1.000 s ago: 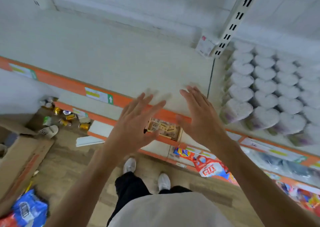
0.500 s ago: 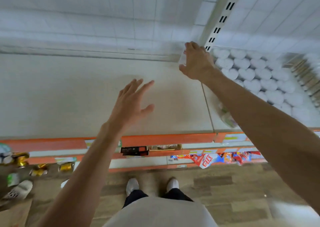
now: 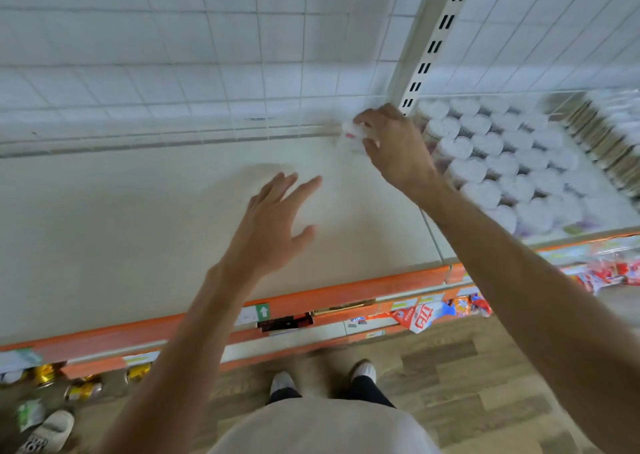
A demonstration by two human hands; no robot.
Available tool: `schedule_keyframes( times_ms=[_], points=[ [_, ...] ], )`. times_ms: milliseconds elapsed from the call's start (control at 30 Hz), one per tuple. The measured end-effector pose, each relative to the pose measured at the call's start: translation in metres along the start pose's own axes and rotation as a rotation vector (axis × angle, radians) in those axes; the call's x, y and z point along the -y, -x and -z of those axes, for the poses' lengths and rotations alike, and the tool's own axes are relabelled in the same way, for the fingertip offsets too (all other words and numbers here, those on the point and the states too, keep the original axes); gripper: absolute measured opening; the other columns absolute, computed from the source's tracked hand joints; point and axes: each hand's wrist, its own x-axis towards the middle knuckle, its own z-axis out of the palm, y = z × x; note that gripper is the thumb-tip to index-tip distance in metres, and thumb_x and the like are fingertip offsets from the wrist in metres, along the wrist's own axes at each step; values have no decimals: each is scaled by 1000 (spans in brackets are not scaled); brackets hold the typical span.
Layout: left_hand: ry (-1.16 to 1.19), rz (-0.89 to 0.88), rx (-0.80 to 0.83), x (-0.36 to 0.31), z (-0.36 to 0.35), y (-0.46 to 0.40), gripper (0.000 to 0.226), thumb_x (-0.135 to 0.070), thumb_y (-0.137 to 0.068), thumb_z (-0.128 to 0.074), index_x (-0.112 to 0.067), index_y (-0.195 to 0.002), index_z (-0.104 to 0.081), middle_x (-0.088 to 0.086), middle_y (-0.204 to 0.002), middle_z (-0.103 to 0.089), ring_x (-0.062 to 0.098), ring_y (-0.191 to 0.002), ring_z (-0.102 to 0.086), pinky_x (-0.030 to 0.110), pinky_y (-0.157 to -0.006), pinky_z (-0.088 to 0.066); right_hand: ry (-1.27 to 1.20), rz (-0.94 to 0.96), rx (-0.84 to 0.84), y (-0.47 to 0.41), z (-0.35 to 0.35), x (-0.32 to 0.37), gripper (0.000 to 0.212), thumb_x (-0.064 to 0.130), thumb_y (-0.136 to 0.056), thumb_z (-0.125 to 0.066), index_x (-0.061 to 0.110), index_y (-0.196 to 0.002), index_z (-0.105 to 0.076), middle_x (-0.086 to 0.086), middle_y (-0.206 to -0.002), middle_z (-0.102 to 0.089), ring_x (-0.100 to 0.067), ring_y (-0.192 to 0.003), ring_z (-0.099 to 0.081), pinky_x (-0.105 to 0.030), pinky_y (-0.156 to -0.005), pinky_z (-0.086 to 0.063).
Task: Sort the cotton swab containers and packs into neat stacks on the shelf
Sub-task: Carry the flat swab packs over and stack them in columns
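Bright, even light; soft shadow on shelf (image 3: 138, 218) under left hand (image 3: 273, 225). Motion blur throughout, wide-angle bending at edges.

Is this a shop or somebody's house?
Probably a shop. The long shelf has an orange price strip with labels, rows of identical white-lidded containers fill the next bay, and packaged goods sit on lower shelves.

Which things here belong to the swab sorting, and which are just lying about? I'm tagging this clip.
Job:
right hand gripping a small white pack
left hand, open above the shelf
white-lidded containers in rows

Lying about:
gold cans
slipper
red and white packet
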Motion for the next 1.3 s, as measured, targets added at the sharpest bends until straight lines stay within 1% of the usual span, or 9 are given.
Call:
schedule_keyframes(
  times_ms=[133, 400, 667, 767, 867, 967, 1100, 1200, 1300],
  points=[
    [22, -33, -55, 6, 4, 27, 70, -36, -93, -64, -37, -155, -31, 0, -162, -29, 19, -154, -13, 38, -120, -19, -248, 117, -152, 104, 12, 39, 31, 4, -89, -68, 13, -119, -70, -4, -112, -69, -20, -95, -67, -30, -84, -52],
    [38, -212, 106, -25, -27, 44, 59, -37, -95, -57, -35, -148, -33, 0, -159, -34, 22, -152, -18, 37, -118, -21, -368, -73, -66, 194, 18, 47, 29, 8, -91, -72, 14, -119, -71, 1, -115, -67, -13, -99, -66, -18, -89, -48],
    [121, -279, 88, -98, -62, 70, 59, -45, -93, -50, -24, -147, -41, -8, -153, -41, 9, -149, -23, 27, -118, -26, -457, -224, -249, 271, 45, 28, 34, -1, -90, -70, 15, -120, -71, 5, -118, -68, -9, -107, -65, -17, -95, -48],
    [160, -259, 136, -130, -95, 77, 56, -38, -91, -56, -21, -143, -43, -5, -149, -45, 13, -143, -35, 34, -114, -34, -467, -312, -238, 301, 44, 3, 34, 0, -91, -68, 18, -120, -70, 7, -118, -67, -8, -105, -64, -14, -93, -47],
    [66, -224, 296, -150, -143, 79, 66, -38, -93, -58, -33, -152, -30, -6, -160, -31, 18, -150, -23, 42, -119, -31, -476, -436, -128, 337, 29, -39, 33, 1, -93, -63, 19, -120, -70, 8, -118, -67, -11, -104, -65, -15, -87, -48],
    [-16, -199, 467, -171, -190, 79, 75, -34, -95, -58, -42, -156, -15, -8, -164, -21, 16, -152, -16, 37, -120, -27, -455, -569, -9, 379, 10, -89, 31, 4, -95, -61, 18, -121, -70, 5, -119, -68, -20, -101, -67, -24, -81, -51],
    [-9, -231, 590, -215, -243, 77, 79, -33, -94, -61, -46, -155, -12, -6, -161, -27, 17, -151, -20, 37, -119, -28, -424, -667, 77, 435, 10, -147, 30, 10, -97, -57, 17, -124, -68, 2, -123, -67, -25, -102, -69, -41, -80, -57],
    [4, -272, 612, -255, -281, 70, 81, -31, -92, -64, -45, -156, -16, -8, -159, -32, 16, -149, -24, 37, -119, -28, -390, -688, 85, 470, 27, -185, 31, 11, -98, -55, 17, -126, -66, 1, -122, -68, -25, -101, -67, -34, -79, -55],
    [23, -327, 644, -300, -315, 64, 80, -29, -90, -67, -37, -157, -25, -7, -157, -36, 18, -146, -31, 40, -117, -33, -381, -739, 97, 502, 49, -218, 31, 10, -100, -53, 15, -127, -66, -1, -115, -68, -20, -99, -62, -14, -77, -39]
  ],
)
